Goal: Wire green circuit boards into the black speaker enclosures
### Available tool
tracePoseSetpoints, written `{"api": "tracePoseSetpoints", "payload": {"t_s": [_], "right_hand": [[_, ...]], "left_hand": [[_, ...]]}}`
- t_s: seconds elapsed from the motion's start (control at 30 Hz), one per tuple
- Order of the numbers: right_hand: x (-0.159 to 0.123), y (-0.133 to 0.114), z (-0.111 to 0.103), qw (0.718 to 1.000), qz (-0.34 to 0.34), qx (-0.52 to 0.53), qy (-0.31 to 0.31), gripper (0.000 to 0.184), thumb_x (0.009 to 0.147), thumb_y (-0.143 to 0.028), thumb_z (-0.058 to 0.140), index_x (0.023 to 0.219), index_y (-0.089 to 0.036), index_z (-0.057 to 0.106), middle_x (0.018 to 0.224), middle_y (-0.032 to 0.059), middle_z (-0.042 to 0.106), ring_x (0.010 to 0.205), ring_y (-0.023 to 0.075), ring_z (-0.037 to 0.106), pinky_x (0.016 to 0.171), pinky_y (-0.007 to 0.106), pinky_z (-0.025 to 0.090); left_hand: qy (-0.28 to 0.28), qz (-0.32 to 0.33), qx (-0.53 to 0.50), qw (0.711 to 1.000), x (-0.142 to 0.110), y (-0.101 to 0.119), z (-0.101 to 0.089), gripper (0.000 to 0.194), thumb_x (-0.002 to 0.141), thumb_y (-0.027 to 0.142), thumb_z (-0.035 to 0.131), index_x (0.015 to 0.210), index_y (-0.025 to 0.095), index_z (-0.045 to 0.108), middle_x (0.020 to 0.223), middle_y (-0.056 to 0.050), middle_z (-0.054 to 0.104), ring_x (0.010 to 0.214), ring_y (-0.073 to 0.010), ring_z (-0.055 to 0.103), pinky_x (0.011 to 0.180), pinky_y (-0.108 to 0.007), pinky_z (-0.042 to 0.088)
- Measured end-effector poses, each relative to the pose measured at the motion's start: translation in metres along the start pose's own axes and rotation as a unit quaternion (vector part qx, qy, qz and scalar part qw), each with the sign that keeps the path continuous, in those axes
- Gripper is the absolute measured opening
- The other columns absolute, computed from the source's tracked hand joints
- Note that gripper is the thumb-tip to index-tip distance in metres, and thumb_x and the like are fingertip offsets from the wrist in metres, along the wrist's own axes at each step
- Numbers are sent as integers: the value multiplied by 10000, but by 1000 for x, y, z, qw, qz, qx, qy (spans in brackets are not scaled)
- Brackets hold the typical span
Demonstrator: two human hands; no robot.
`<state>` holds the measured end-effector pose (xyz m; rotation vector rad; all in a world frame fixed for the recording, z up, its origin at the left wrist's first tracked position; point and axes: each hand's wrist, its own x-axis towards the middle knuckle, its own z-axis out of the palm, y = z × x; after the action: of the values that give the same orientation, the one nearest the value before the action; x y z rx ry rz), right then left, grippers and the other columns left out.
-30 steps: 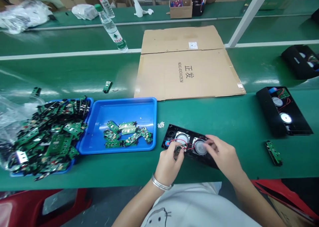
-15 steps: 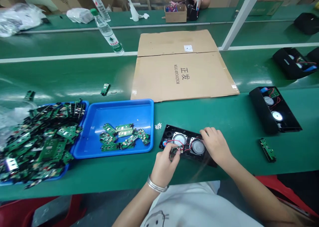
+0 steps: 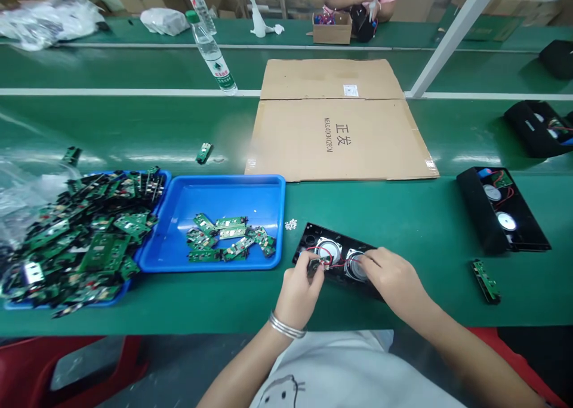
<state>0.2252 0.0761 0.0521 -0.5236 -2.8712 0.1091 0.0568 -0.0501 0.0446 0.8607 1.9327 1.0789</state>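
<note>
Right of the left hand, which pinches a small board, the right hand, grip unclear, has shifted over a speaker, seemingly joining in.

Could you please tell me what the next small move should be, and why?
Perhaps steady the black rectangular speaker panel with the right hand, which lies over one round silver speaker, because the left hand pinches a small dark part beside thin red wires.
</note>
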Motion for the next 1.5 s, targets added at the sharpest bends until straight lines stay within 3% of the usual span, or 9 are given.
{"api": "tracePoseSetpoints", "payload": {"t_s": [0.17,0.27,0.4,0.5,0.57,0.7,0.83,1.0,1.5], "right_hand": [[11,-13,6,954,124,273,12,227,951,-243,406,882,-188,616,890,64,614,753,151,591,681,276,487],[21,-14,11,875,219,432,-7,180,902,-302,467,831,-189,587,977,80,601,650,127,586,528,249,486],[30,-11,19,734,296,603,-99,163,842,-353,521,868,-192,509,662,-12,589,424,91,496,359,198,377],[32,-8,23,698,325,629,-107,258,762,-360,612,901,-198,468,615,-50,554,432,106,520,341,186,353],[32,-8,22,741,319,584,-90,210,775,-336,595,889,-190,495,646,-31,571,485,119,552,389,206,404],[28,-11,20,905,210,367,-35,200,912,-254,406,882,-175,587,799,42,620,694,149,603,641,274,490],[23,-14,30,975,138,173,-34,296,967,-238,345,916,-162,626,780,54,614,697,163,603,635,269,470],[20,-15,33,994,103,33,-3,290,959,-136,318,1024,-121,601,846,101,631,788,204,590,663,300,456],[26,-21,26,993,1,109,-56,291,941,-149,362,722,-173,553,691,40,578,680,170,490,609,283,397]], "left_hand": [[18,20,-28,999,-2,5,1,88,818,260,553,889,209,556,692,-14,680,523,-172,655,459,-231,509],[20,19,-29,999,-4,9,1,80,802,262,571,864,215,553,620,10,657,466,-165,632,434,-230,501],[18,10,-26,999,-5,10,0,80,808,270,554,855,212,526,623,2,663,491,-176,649,440,-235,507],[13,0,-31,999,-3,8,1,89,827,289,522,866,212,498,642,-13,667,564,-199,679,477,-255,532],[10,-7,-40,999,-3,6,3,100,834,300,511,873,212,482,655,-18,667,608,-210,692,513,-273,550],[12,-20,-67,997,0,4,6,113,833,304,518,874,213,466,676,-19,673,636,-215,703,559,-292,570],[27,-18,-62,998,2,3,8,106,833,298,519,864,216,460,702,-20,681,652,-215,710,566,-287,574],[39,-9,-39,998,3,1,9,113,841,306,507,880,217,451,680,-17,672,605,-213,704,553,-290,571],[45,13,-63,997,2,-4,19,121,855,306,511,887,211,444,686,-27,673,618,-202,692,549,-281,557]]}}
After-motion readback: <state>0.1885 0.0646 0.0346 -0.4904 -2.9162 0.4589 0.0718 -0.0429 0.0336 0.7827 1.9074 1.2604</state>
